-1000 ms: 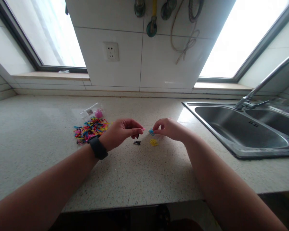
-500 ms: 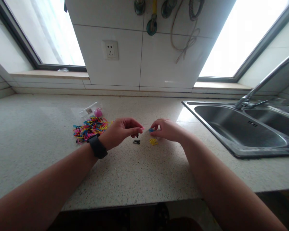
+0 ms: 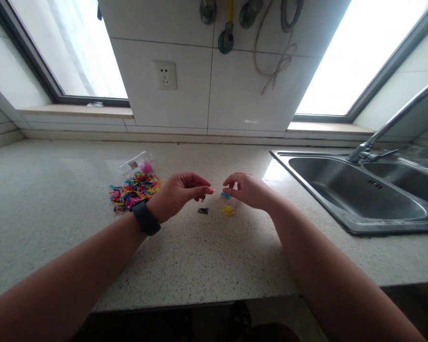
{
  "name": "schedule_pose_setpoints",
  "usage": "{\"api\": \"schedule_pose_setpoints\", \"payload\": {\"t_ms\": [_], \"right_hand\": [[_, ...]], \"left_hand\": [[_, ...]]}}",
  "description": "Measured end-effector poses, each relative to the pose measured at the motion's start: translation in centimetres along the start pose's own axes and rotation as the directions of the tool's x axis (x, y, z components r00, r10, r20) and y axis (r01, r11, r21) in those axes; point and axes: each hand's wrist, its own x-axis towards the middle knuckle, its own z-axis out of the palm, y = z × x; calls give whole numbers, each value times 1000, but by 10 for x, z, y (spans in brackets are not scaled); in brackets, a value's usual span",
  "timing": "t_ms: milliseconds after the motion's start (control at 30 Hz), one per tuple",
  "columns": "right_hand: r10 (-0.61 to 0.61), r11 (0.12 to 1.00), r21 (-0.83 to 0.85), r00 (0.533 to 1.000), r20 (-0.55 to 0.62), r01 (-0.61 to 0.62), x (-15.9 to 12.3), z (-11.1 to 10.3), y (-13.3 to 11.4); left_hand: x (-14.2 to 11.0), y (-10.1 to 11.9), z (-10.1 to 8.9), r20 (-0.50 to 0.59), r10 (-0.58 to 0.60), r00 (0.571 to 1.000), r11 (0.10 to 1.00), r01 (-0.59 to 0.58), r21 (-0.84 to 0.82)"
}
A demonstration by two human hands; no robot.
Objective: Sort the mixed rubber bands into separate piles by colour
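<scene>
Little has shifted since a moment ago. Left hand [image 3: 180,192] pinches a small dark band [image 3: 203,198]; right hand [image 3: 248,190] pinches a blue band [image 3: 226,194], lying roughly left-right. Below on the desk [image 3: 207,256]: black band [image 3: 203,210], yellow band [image 3: 228,209]. Colourful pile [image 3: 133,191] left, sink [image 3: 356,190] right.

No readable text, labels or numbers anywhere.

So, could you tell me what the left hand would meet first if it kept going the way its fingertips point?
Probably the right hand: the left hand points rightward at its fingertips across a small gap, though depth is uncertain.
</scene>
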Motion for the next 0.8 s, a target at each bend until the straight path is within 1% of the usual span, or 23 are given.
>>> {"api": "schedule_pose_setpoints", "payload": {"t_ms": [100,233,267,333,433,500,533,633,700,800], "right_hand": [[4,998,62,998,-58,0,-1,-2,-5],[-7,991,130,996,-93,19,-3,-4,-12],[-8,985,170,995,-101,25,-3,-4,-15],[-3,951,306,993,-115,38,-4,-4,-21],[-13,841,537,993,-114,73,-7,-4,-32],[-37,773,627,993,-111,99,-9,-4,-39],[-45,752,651,993,-111,107,-10,-4,-42],[-48,734,667,990,-134,126,-11,-5,-46],[-48,742,656,986,-158,142,-12,-5,-47],[-51,767,621,979,-195,164,-12,-5,-48]], "left_hand": [[0,-2,-1,-3,-3,1000,996,3,-88],[-1,0,1,-27,-37,999,971,29,-238],[-2,1,2,-32,-38,999,963,29,-267],[-2,3,3,-36,-27,999,955,15,-296],[-3,3,4,-48,6,999,960,-19,-280],[-3,2,5,-55,32,998,971,-45,-237],[-3,2,5,-59,47,997,976,-58,-212],[-4,2,6,-81,76,994,986,-87,-140],[-5,4,7,-94,83,992,988,-94,-120],[-6,6,8,-86,84,993,989,-94,-110]]}}
